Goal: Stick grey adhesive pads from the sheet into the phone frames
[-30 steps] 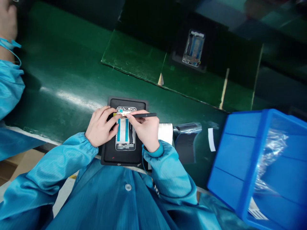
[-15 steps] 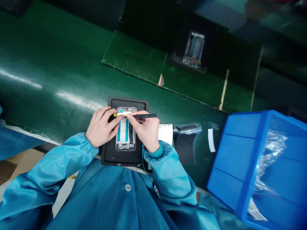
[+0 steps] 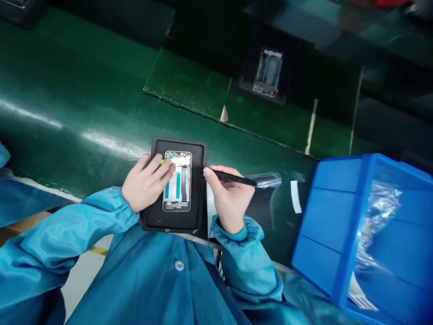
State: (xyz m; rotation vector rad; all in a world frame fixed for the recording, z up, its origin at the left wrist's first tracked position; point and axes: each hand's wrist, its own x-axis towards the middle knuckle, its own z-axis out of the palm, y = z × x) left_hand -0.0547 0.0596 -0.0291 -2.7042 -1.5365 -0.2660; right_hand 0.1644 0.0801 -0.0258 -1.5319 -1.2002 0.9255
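An opened phone with blue strips and exposed inner parts lies in a black tray. My left hand rests over the tray's left side with fingers stretched apart, the fingertips on the phone's upper left part. A small yellow tab pokes out beside those fingers. Right of the tray, my right hand is closed in a pinch around a slim black tweezers-like tool. The tool points left, apart from the phone, and its tip is hidden at my fingers.
A blue bin holding clear plastic stands at the right. Between it and my hand lie a dark sheet in clear film and a white strip. A second opened phone sits on the raised green board beyond.
My right hand has moved right with the black tool, off the phone to beyond the tray's edge. The phone's upper part now shows more. My left hand has stayed nearly in place.
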